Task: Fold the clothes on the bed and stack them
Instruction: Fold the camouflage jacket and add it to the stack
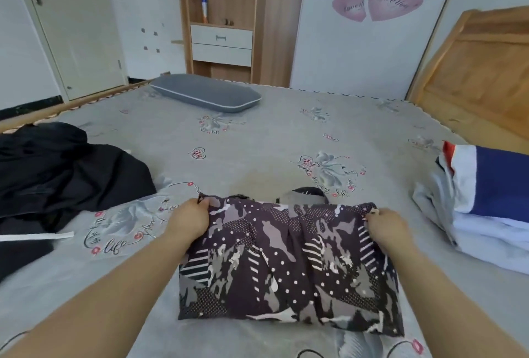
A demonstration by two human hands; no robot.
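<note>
Two hands, left hand (191,218) and right hand (386,227), each pinch a far corner of the folded purple-grey patterned cloth garment (289,266), lying mid-bed on the grey floral bedsheet (257,151); open sheet lies beyond, black clothes pile (57,174) left, blue-white folded stack (486,200) right.

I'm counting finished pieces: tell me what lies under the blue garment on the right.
Under the blue garment lies folded white and pale grey clothing, stacked on the grey bedsheet. How many pieces it holds cannot be told; the layers cover each other and the frame edge cuts the pile.
</note>
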